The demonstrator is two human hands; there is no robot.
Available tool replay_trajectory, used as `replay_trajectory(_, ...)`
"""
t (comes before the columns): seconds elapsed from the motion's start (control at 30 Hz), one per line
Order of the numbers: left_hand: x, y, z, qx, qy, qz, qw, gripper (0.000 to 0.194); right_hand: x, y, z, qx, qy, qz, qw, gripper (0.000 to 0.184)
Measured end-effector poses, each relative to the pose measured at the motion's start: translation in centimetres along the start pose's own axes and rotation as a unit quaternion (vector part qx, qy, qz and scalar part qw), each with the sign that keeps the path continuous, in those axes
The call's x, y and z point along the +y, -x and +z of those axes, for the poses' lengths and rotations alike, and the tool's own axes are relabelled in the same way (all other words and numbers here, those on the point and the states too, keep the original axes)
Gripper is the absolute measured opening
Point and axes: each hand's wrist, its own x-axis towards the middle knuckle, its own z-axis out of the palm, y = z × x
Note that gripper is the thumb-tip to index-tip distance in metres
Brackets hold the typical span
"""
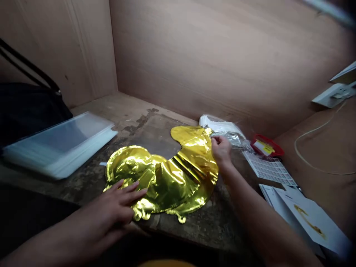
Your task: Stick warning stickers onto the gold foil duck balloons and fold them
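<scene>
A crumpled gold foil balloon [167,174] lies flat on a worn, stained wooden tabletop [194,218]. It is curved like a crescent, with a small filler tail at its lower edge. My left hand [116,204] rests on the balloon's lower left part, fingers spread and holding nothing. My right hand [221,149] pinches the foil at the balloon's upper right edge, beside a crinkled silver plastic wrapper [232,139]. Part of the foil is hidden under that hand.
A stack of clear plastic sleeves [59,144] and a black bag [27,111] sit at the left. To the right are a red holder [267,145], a white sticker sheet [268,168], printed cards [306,218], a wall socket [333,95] and a white cable [311,148]. Wooden panels stand behind.
</scene>
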Motion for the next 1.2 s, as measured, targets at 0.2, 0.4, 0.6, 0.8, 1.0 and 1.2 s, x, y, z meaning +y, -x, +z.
replay_trajectory(0.2, 3.1, 1.2, -3.1, 0.009, 0.266, -0.139, 0.954, 0.013, -5.7, 14.0, -2.8, -0.33, -0.065, -0.227, 0.914, 0.029)
replay_trajectory(0.4, 5.3, 3.0, 0.7, 0.116, 0.577, -0.288, 0.755, 0.025, -5.7, 19.8, -2.5, -0.465, -0.126, -0.12, 0.868, 0.014)
replay_trajectory(0.6, 6.5, 3.5, 2.5, 0.112, 0.67, -0.298, 0.671, 0.031, -4.7, 19.2, -1.0, -0.56, -0.2, 0.068, 0.801, 0.023)
replay_trajectory(0.8, 7.3, 3.4, 3.0, 0.11, 0.657, -0.303, 0.682, 0.026, -4.2, 19.1, -0.7, -0.588, -0.204, 0.126, 0.773, 0.031)
replay_trajectory(1.0, 7.1, 3.5, 4.1, 0.125, 0.625, -0.339, 0.692, 0.029, -5.3, 20.2, -1.4, -0.264, -0.038, -0.309, 0.913, 0.012)
replay_trajectory(1.2, 7.3, 3.7, 4.1, 0.135, 0.577, -0.352, 0.724, 0.031, -5.7, 22.3, -0.2, -0.282, -0.104, -0.407, 0.862, 0.02)
